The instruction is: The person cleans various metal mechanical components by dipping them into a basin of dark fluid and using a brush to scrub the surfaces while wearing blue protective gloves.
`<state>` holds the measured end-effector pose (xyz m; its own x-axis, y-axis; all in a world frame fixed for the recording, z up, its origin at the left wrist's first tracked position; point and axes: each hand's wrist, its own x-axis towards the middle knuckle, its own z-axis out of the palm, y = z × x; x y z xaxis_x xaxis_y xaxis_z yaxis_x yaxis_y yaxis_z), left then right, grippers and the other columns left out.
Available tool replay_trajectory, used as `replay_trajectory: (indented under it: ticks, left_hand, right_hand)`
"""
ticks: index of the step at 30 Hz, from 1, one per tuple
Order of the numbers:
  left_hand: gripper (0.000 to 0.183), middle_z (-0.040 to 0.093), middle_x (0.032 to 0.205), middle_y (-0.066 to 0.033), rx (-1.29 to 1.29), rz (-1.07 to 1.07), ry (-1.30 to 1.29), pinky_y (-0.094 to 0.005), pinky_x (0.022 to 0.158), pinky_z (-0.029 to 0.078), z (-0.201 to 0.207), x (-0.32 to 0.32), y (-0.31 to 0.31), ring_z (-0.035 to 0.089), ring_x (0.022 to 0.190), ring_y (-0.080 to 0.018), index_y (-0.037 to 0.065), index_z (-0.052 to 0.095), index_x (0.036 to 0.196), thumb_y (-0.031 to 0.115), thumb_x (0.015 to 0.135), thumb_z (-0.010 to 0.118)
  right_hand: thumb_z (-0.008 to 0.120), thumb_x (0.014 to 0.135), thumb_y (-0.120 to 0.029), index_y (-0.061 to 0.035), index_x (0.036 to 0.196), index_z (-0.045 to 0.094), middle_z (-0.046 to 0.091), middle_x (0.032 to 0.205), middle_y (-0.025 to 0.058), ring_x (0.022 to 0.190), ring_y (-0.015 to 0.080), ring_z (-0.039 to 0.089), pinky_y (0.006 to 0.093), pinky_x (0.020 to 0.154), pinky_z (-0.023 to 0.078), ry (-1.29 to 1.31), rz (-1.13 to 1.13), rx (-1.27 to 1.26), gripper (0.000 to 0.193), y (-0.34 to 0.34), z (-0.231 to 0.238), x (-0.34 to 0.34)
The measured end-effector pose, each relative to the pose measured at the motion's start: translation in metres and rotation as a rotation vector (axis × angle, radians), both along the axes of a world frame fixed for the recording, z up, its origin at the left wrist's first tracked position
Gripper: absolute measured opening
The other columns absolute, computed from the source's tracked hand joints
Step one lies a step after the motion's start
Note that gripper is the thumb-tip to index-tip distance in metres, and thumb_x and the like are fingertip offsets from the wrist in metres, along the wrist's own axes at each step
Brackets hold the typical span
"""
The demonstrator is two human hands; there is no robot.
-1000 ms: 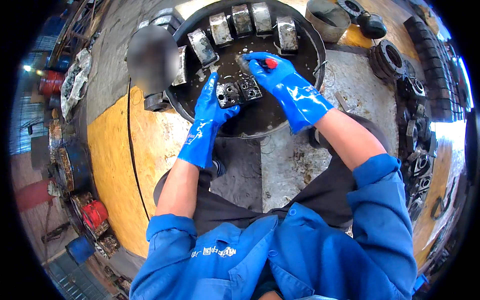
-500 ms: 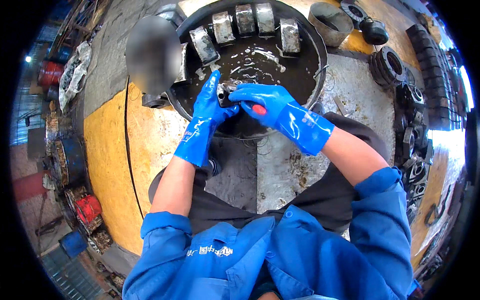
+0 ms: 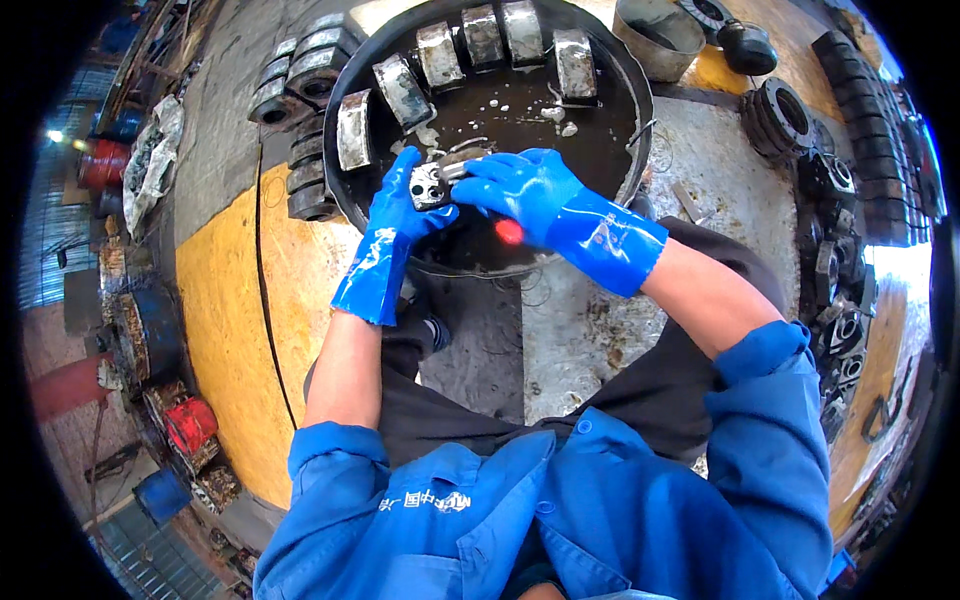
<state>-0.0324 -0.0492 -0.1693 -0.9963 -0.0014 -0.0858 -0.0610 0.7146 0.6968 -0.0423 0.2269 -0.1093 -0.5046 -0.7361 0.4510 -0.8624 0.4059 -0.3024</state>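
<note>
My left hand [image 3: 397, 210], in a blue rubber glove, is closed around a small metal part with round holes [image 3: 428, 188], held over the near side of a round black tub [image 3: 345, 200]. The right hand [image 3: 528, 195], gloved alike, is closed on a tool with a red end [image 3: 508, 232] that shows below the palm. A silvery tip [image 3: 453, 172] juts from its fingers against the part; the tool's kind is mostly hidden. Dark liquid with patches of foam lies in the tub. Several curved metal blocks [image 3: 437, 55] stand along its far wall.
Dark metal blocks [image 3: 318, 68] are stacked beyond the tub on the left. A grey bucket [image 3: 655, 45], a black pot [image 3: 747, 48] and ring-shaped parts [image 3: 782, 112] stand at the right. Rows of parts [image 3: 880, 150] line the far right. My knees flank the tub's near side.
The metal part has been turned so its face with holes shows. My left hand has shifted slightly left. A person's blurred head at the upper left is gone, uncovering stacked blocks.
</note>
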Motion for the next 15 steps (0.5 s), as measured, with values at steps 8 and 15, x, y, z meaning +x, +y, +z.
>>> replay_trajectory:
  ticks: [8,15]
  left_hand:
    - [0.117,0.068,0.138,-0.0181,-0.083,-0.041,-0.133,-0.0446,0.104,0.057,0.012,0.004,-0.008,0.070,0.122,-0.0314,0.013,0.044,0.159,0.033,0.059,0.102]
    - [0.103,0.067,0.136,-0.0152,0.575,0.072,-0.276,-0.0408,0.094,0.063,-0.008,0.001,-0.006,0.072,0.113,-0.0312,0.015,0.048,0.156,0.023,0.067,0.100]
  right_hand:
    - [0.077,0.085,-0.004,-0.0184,0.130,0.071,0.073,0.129,0.0122,0.115,0.0332,0.072,0.0450,0.095,0.061,-0.164,-0.143,-0.060,0.047,0.008,-0.005,-0.017]
    - [0.073,0.095,-0.013,-0.0219,0.129,0.075,0.075,0.128,0.0088,0.115,0.0330,0.073,0.0421,0.098,0.060,-0.300,-0.311,-0.025,0.035,0.032,-0.008,-0.020]
